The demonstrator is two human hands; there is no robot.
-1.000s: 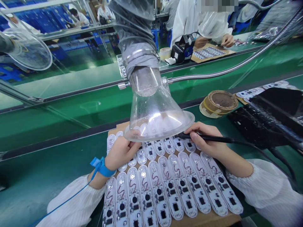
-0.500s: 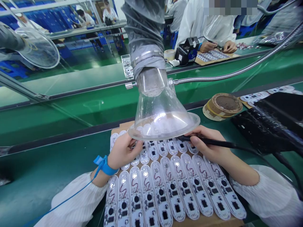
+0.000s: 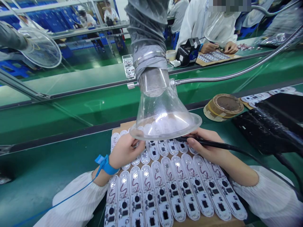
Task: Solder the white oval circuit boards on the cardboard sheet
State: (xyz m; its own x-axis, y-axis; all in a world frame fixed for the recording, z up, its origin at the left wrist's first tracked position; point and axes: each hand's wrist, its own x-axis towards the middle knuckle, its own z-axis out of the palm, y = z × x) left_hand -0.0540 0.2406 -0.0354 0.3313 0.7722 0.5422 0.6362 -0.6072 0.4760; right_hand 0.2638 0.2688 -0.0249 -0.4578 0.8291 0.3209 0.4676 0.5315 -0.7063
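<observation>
Two rows of white oval circuit boards [image 3: 178, 189] with black chips and thin red wires lie on a brown cardboard sheet [image 3: 213, 220]. My right hand [image 3: 205, 143] grips a black soldering iron [image 3: 213, 143], its cable running off to the right. The iron's tip is hidden behind the rim of a clear fume hood [image 3: 163, 116], which hangs over the back row. At the left of that row is my left hand [image 3: 126, 149], fingers bent and pressed together, the fingertips partly behind the hood. Whatever they hold cannot be made out. A blue strap [image 3: 107, 165] circles my left wrist.
A round tin [image 3: 223, 107] stands at the back right, beside a black plastic-covered object [image 3: 270, 123] and more boards [image 3: 255, 97]. A flexible metal arm [image 3: 232, 74] reaches the hood. Across the green divider, a person's hands [image 3: 220, 48] work over another board sheet.
My right hand and the iron have shifted slightly left relative to the boards. The whole view has moved a little. My left hand stays at about the same place over the back row.
</observation>
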